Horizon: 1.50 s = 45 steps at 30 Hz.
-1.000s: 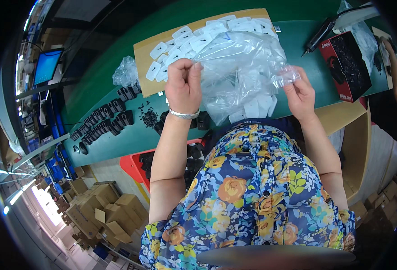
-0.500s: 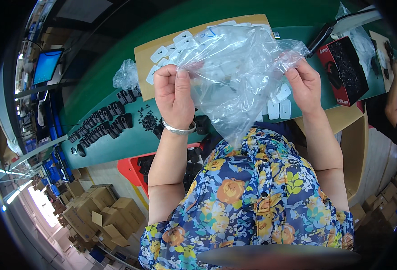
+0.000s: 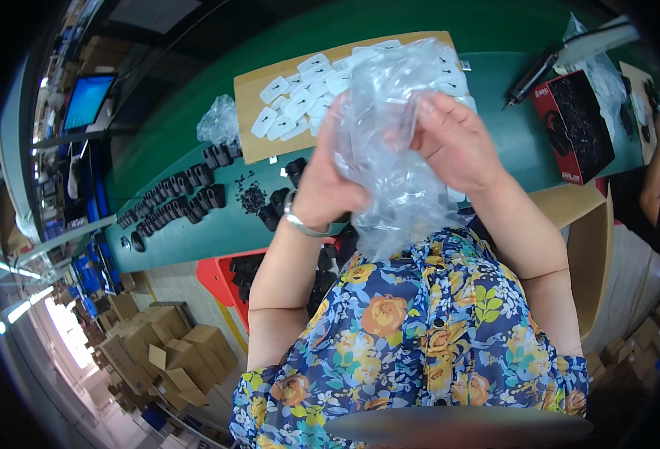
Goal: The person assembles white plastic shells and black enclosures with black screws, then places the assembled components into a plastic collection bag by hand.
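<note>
A clear plastic bag (image 3: 405, 183), bunched into a narrow shape, hangs between my two hands in front of my chest. My left hand (image 3: 330, 176), with a silver bangle at the wrist, grips the bag's left side. My right hand (image 3: 457, 142) closes on its upper right part, the fingertips pressed into the folds. Beyond the bag, many flat white pieces (image 3: 300, 105) with small black marks lie on a cardboard sheet (image 3: 250, 147). The bag hides some of them.
Rows of black parts (image 3: 172, 194) and a heap of small black pieces (image 3: 251, 196) lie left on the green table (image 3: 195, 243). A red crate (image 3: 214, 280) stands below. At right are a red box (image 3: 562, 135) of small dark bits and a co-worker's arm (image 3: 655, 165).
My hands have come together, and the bag, spread wide between them before, is now gathered into a narrow bunch. More of the white pieces show on the left.
</note>
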Each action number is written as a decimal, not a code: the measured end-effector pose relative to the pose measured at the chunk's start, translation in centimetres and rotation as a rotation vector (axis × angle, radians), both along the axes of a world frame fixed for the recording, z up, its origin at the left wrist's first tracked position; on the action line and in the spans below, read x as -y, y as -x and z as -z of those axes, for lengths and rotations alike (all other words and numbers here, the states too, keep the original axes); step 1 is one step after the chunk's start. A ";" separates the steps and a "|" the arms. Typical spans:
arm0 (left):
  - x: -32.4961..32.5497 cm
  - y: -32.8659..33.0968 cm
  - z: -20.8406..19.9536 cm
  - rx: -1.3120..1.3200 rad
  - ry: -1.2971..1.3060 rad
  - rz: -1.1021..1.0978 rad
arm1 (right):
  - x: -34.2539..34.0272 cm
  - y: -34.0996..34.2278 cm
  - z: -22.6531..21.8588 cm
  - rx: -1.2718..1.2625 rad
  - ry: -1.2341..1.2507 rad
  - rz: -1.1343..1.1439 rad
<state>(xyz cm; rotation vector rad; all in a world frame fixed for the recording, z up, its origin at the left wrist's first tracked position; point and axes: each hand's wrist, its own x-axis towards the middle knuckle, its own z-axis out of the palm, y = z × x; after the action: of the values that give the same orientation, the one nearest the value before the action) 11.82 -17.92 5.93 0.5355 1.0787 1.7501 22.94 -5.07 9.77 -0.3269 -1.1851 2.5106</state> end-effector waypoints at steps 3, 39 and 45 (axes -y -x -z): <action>1.0 -0.2 -1.2 -0.214 0.002 0.215 | 2.6 1.2 0.4 0.081 0.223 -0.175; 16.2 1.1 6.0 -0.148 0.230 -0.240 | 14.1 0.6 6.7 0.641 -0.230 -0.268; 27.7 12.7 8.9 -0.441 0.749 -0.862 | 14.5 3.1 6.8 0.804 -0.251 -0.397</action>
<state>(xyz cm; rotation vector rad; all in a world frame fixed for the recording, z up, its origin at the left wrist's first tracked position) -0.89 -45.59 -3.02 -0.0637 2.3920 1.7344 19.84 -19.58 3.01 -1.2142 -2.0015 2.5619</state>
